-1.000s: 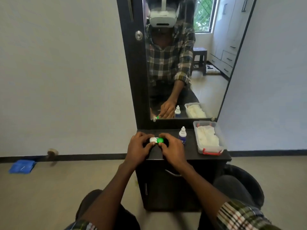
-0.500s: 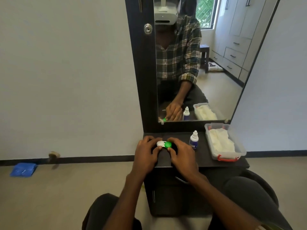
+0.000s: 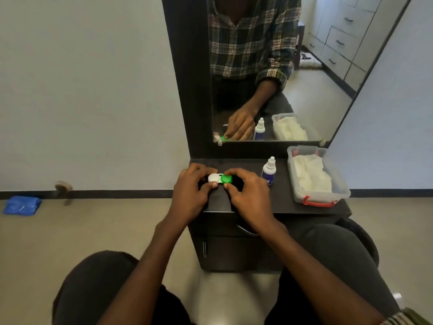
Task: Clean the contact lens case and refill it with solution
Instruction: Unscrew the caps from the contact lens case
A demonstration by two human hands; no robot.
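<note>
Fingers of both hands curl round a small plastic contact lens case (image 3: 220,178) on the dark wooden cabinet top (image 3: 281,198): left hand (image 3: 192,193) grips the white cap, right hand (image 3: 248,195) grips the green cap. Just right stands a white dropper bottle (image 3: 269,171), then a clear lidless plastic box of white cloth (image 3: 337,184) reaching the cabinet's right edge. Bare tabletop lies behind the case.

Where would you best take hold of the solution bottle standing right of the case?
Probably the solution bottle by its wider lower body, from its right side with the right hand: it stands upright, its cap is narrow, and the plastic box leaves a gap there.
</note>
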